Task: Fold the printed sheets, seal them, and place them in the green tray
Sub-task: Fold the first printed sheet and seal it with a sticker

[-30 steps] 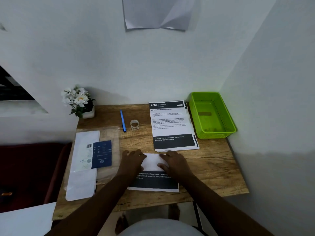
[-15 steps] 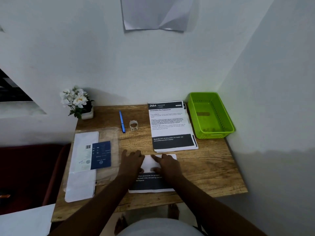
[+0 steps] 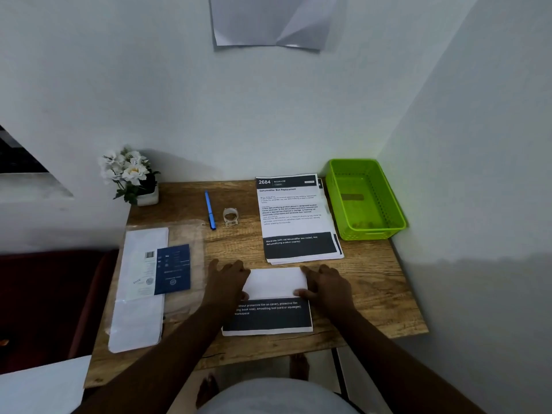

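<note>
A printed sheet lies at the desk's front middle, its top part folded down so a white flap covers the upper half and the black text band shows below. My left hand presses flat on the flap's left edge. My right hand presses on its right edge, thumb on the fold's lower corner. A stack of unfolded printed sheets lies behind, toward the back right. The green tray stands at the back right corner, with nothing but a small label inside.
A blue pen and a small tape roll lie behind my left hand. Clear sleeves with a white and blue card cover the desk's left side. A flower pot stands back left. Walls close the back and right.
My right hand has slid from the flap's middle out to its right edge, uncovering the white flap. My left hand stays at the left edge.
</note>
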